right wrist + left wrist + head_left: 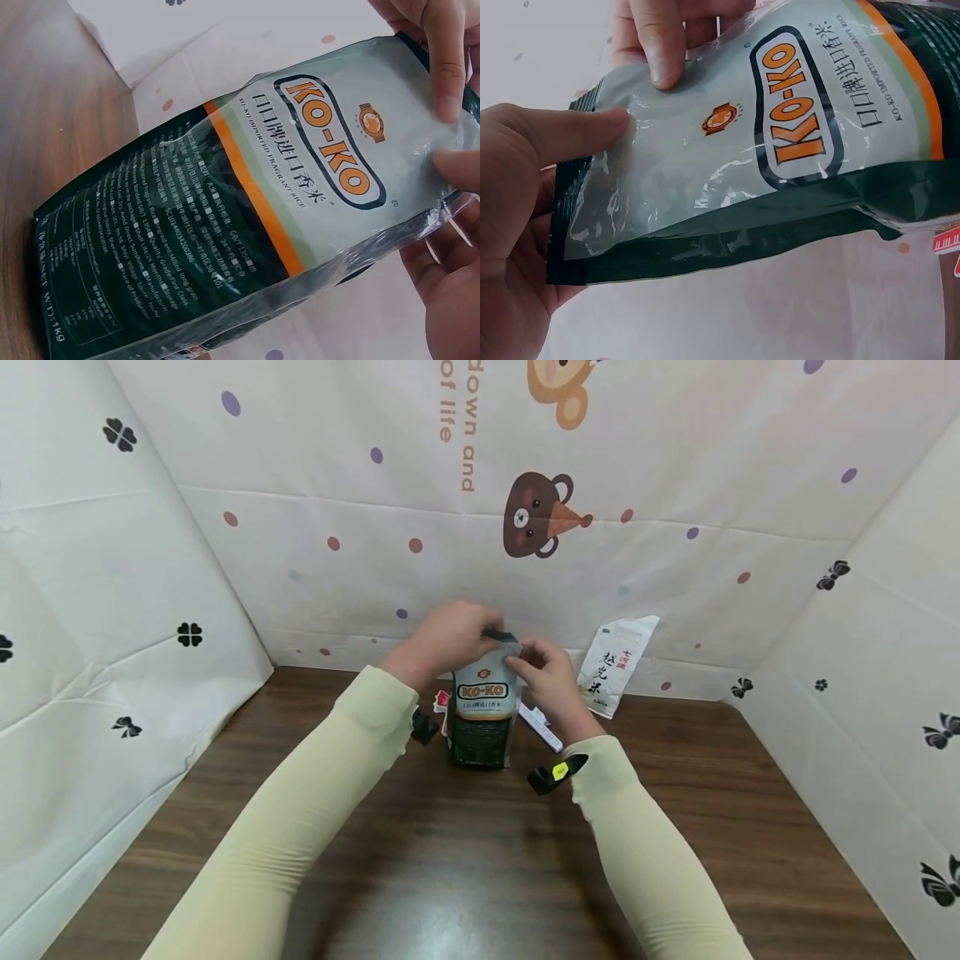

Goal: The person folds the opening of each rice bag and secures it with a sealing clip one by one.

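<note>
Two hands (453, 639) (553, 678) pinch one KO-KO rice bag (482, 710).

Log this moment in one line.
left hand: pinches KO-KO rice bag near top | right hand: pinches its right edge | bag: upright, on table

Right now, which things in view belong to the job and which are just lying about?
In the job:
- KO-KO bag
- left hand, pinching its top
- right hand, pinching its top

Apparently lying about:
- white packet
- white strip
- red-and-white item, partly hidden
</note>
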Demonstrator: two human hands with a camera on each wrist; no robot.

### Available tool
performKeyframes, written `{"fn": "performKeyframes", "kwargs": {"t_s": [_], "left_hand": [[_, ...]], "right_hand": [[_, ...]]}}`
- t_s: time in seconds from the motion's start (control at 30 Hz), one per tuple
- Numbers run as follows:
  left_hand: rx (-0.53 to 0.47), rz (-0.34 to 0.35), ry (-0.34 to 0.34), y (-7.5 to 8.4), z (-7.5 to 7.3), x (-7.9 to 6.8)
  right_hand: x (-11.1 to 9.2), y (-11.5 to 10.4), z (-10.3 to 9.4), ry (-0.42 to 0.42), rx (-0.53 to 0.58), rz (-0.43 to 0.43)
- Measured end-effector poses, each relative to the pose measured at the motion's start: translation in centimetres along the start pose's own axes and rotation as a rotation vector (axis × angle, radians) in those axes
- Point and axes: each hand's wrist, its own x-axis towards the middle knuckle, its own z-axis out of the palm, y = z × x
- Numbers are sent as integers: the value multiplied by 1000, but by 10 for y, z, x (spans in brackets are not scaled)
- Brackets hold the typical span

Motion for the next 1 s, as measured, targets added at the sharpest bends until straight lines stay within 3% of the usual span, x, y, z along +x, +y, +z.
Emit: {"fn": "performKeyframes", "kwargs": {"t_s": [0.33, 0.73, 1.0], "left_hand": [[-3, -6, 2, -1, 0, -2], [-121, -2, 14, -8, 0, -7], [-177, 27, 19, -18, 2, -10]], "right_hand": [[-4, 4, 1, 83, -4, -5], [-3, 9, 3, 129, 18, -31], [-16, -17, 6, 120, 56, -65]]}}
